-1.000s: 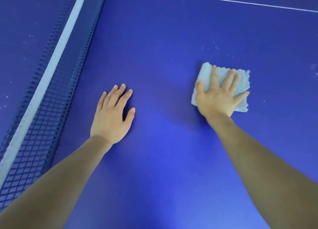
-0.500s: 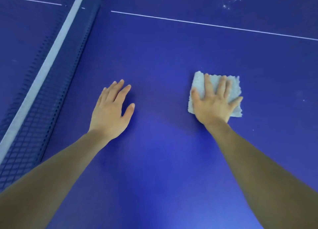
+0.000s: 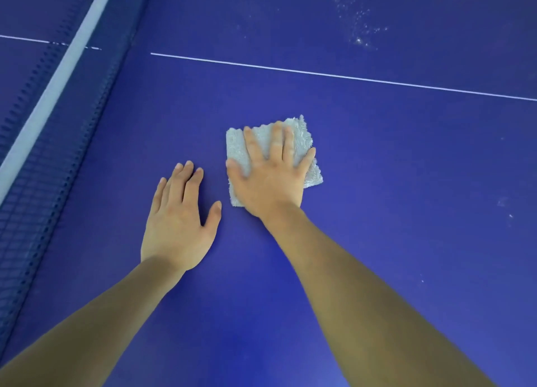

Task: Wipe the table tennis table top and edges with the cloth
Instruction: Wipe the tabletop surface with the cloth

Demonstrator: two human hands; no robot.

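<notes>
A folded light grey cloth (image 3: 236,151) lies flat on the blue table tennis table (image 3: 406,197). My right hand (image 3: 271,173) presses on it with fingers spread straight, covering most of it. My left hand (image 3: 178,221) rests flat on the bare table top just left of the cloth, fingers straight and close together. A small gap separates its thumb from the cloth.
The dark net (image 3: 43,189) with its white top band (image 3: 55,87) runs along the left side. A thin white centre line (image 3: 348,77) crosses the table beyond the cloth. White dust specks (image 3: 359,23) lie past that line at the upper right, and a few at the right.
My right hand has slid the cloth leftwards, close to my left hand. The view has tilted, so the white line and the dust specks sit lower in frame.
</notes>
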